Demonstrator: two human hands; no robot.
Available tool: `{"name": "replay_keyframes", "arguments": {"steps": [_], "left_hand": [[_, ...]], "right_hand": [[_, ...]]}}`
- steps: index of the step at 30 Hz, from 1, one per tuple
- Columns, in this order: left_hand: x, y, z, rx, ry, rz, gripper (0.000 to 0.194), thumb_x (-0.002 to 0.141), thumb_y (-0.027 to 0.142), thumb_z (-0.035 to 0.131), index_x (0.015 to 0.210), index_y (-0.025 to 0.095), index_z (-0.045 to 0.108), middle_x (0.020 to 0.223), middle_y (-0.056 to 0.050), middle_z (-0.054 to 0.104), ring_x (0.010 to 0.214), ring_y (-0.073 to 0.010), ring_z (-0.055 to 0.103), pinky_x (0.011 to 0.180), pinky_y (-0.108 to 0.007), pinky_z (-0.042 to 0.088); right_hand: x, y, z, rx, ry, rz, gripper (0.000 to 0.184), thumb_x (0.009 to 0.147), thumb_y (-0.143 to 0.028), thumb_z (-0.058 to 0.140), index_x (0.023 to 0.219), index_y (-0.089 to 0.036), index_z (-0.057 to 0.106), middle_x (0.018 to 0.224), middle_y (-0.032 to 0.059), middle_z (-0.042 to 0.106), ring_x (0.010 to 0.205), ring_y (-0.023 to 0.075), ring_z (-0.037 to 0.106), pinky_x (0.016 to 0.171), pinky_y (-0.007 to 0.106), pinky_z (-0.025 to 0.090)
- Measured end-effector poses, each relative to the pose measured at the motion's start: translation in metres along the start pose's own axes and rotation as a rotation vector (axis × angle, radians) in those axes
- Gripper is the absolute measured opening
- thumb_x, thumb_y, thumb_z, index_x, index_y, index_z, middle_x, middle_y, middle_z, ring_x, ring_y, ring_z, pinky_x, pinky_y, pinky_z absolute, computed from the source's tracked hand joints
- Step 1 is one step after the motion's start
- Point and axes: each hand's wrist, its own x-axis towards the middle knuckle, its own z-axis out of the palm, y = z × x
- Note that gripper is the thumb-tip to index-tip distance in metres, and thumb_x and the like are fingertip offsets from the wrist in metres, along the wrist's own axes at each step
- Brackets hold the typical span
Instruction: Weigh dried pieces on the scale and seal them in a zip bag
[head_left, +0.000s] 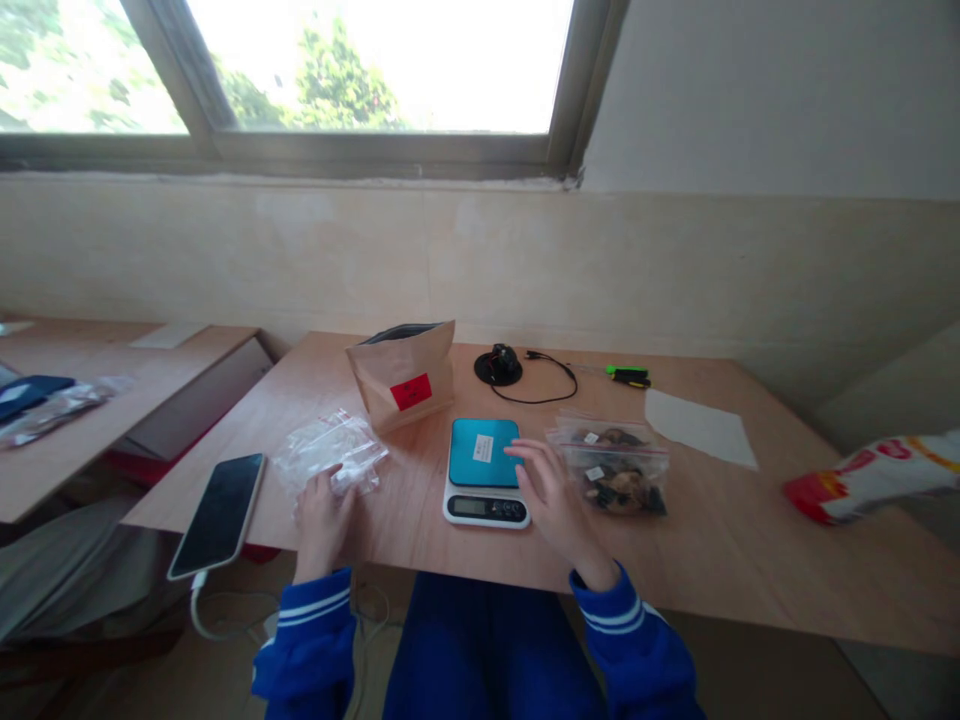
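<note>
My left hand (326,515) rests at the near edge of a loose pile of clear zip bags (330,440), its fingertips on the plastic. Whether those fingers pinch a bag is hard to make out. Over the right side of a kitchen scale (463,465) hovers my right hand (551,495), fingers spread and holding nothing. The scale has a blue top with a white label and a dark display at the front. Just right of that hand lie filled zip bags (626,480) with brown and dark pieces inside. Behind the scale, to the left, stands an open brown paper pouch (409,375) with a red label.
A phone (219,515) with a white cable lies at the left table edge. Toward the back are a black round-based device (499,365) with a cord and screwdrivers (628,375). Farther right are a white paper sheet (701,428) and a red-and-white package (874,480).
</note>
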Motion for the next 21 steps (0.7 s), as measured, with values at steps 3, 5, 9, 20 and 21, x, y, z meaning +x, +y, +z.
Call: {"name": "replay_keyframes", "arguments": {"steps": [3, 5, 9, 20, 21], "left_hand": [[0.003, 0.015, -0.004, -0.173, 0.074, 0.110, 0.034, 0.083, 0.033, 0.053, 0.112, 0.016, 0.058, 0.107, -0.013, 0.061, 0.103, -0.0305, 0.058, 0.092, -0.051, 0.047], [0.004, 0.040, -0.008, -0.355, 0.104, 0.231, 0.033, 0.086, 0.034, 0.051, 0.115, 0.018, 0.056, 0.108, -0.011, 0.060, 0.098, -0.0251, 0.059, 0.088, -0.045, 0.050], [0.012, 0.102, -0.022, -0.505, 0.145, 0.430, 0.033, 0.090, 0.027, 0.051, 0.123, 0.021, 0.051, 0.119, -0.010, 0.055, 0.093, -0.0179, 0.059, 0.083, -0.037, 0.052], [0.048, 0.136, -0.038, -0.505, 0.234, 0.602, 0.049, 0.091, 0.024, 0.052, 0.137, 0.021, 0.037, 0.138, -0.015, 0.042, 0.095, -0.0166, 0.059, 0.083, -0.035, 0.054], [0.048, 0.134, -0.038, -0.501, 0.238, 0.599, 0.050, 0.091, 0.025, 0.052, 0.138, 0.021, 0.036, 0.139, -0.015, 0.041, 0.100, -0.0184, 0.058, 0.085, -0.036, 0.054]], "right_hand": [[0.062, -0.028, -0.005, 0.140, -0.023, -0.176, 0.028, 0.098, -0.018, 0.037, 0.116, -0.022, 0.057, 0.120, 0.0082, 0.059, 0.119, 0.0190, 0.052, 0.104, 0.040, 0.041], [0.113, -0.045, 0.001, 0.174, -0.090, -0.306, 0.031, 0.099, -0.015, 0.032, 0.118, -0.020, 0.056, 0.120, 0.0079, 0.060, 0.118, 0.0163, 0.053, 0.104, 0.035, 0.042], [0.197, -0.057, 0.031, -0.070, -0.332, -0.454, 0.030, 0.100, -0.014, 0.031, 0.109, -0.011, 0.059, 0.113, 0.0124, 0.063, 0.110, 0.0170, 0.057, 0.099, 0.031, 0.043], [0.212, -0.068, 0.039, -0.385, -0.208, -0.550, 0.022, 0.096, -0.017, 0.039, 0.107, -0.009, 0.058, 0.111, 0.0143, 0.058, 0.103, 0.0232, 0.052, 0.089, 0.035, 0.042], [0.212, -0.067, 0.038, -0.373, -0.279, -0.559, 0.022, 0.096, -0.017, 0.040, 0.102, -0.010, 0.059, 0.105, 0.0133, 0.059, 0.099, 0.0222, 0.054, 0.087, 0.034, 0.043]]}}
